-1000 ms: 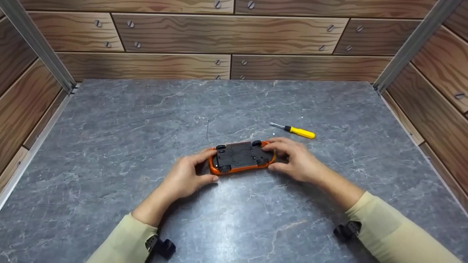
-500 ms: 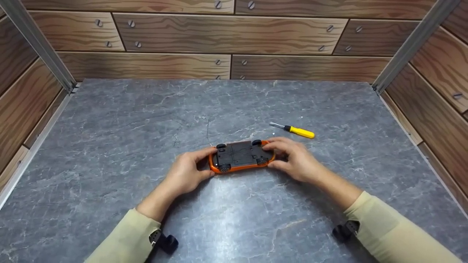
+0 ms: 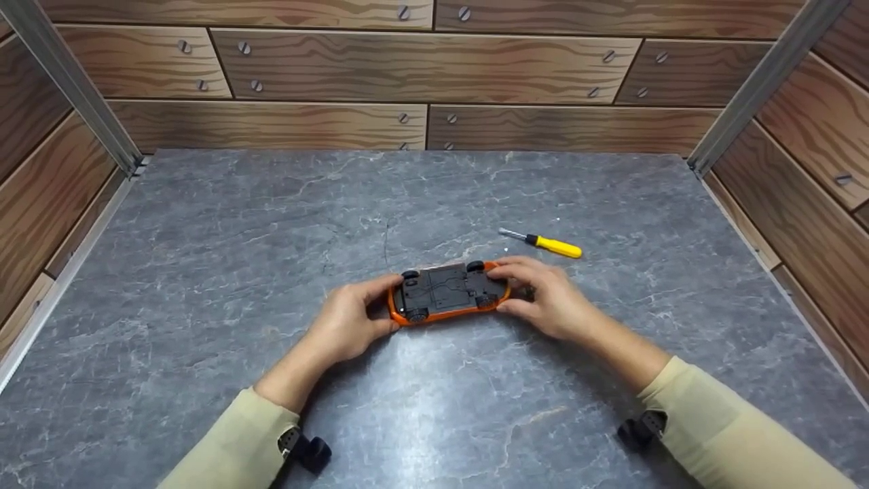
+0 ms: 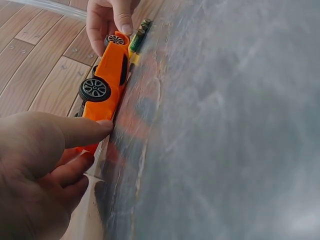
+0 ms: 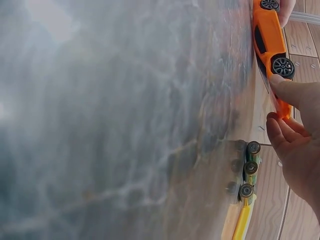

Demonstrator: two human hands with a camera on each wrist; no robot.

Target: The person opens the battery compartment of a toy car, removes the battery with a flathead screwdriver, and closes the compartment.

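Note:
An orange toy car (image 3: 445, 292) lies upside down, its black underside and wheels facing up. My left hand (image 3: 346, 322) grips one end of it, with the thumb on the near side. At the opposite end, my right hand (image 3: 553, 299) holds the car between thumb and fingers. Both wrist views show the orange side of the car (image 4: 107, 75) and its spoked wheels. Several green batteries (image 5: 251, 167) stand out in the right wrist view beyond the right hand; in the head view that hand hides them. Whether the car touches the tabletop, I cannot tell.
A screwdriver (image 3: 553, 244) with a yellow handle lies beyond my right hand. Tiny pale specks (image 3: 506, 249) are near its tip. The grey marbled tabletop (image 3: 237, 204) is bounded by wood-patterned walls (image 3: 326, 125) and metal posts (image 3: 767, 88).
My left thumb has moved in from beside the car onto its near edge, and the left forearm has shifted slightly right. The right hand and the car are almost unmoved.

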